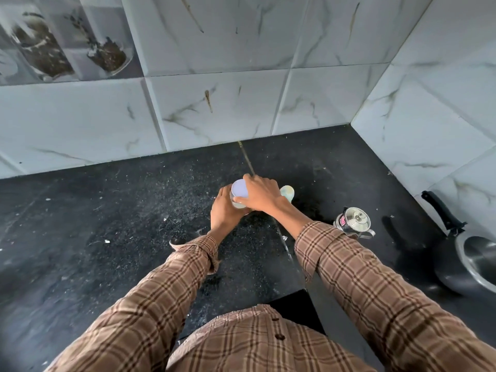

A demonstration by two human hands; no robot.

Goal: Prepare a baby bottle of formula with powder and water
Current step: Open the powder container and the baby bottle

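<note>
Two arms in brown plaid sleeves (pixel 166 299) reach over a black countertop (pixel 94 237). The left hand (pixel 224 213) grasps the side of a small container (pixel 237 202) standing mid-counter, while the right hand (pixel 261 194) grips its pale lid (pixel 239 189) from above. Just behind the right hand stands a pale baby bottle (pixel 287 192), with a steel jug (pixel 354 222) and a pan (pixel 472 261) to the right.

The person wears a long-sleeved shirt (pixel 257 342) in a tan and brown plaid crossed by dark and pale lines, buttoned down the front with small brown buttons (pixel 279 336), its cuffs (pixel 197 251) loose at both wrists.
</note>
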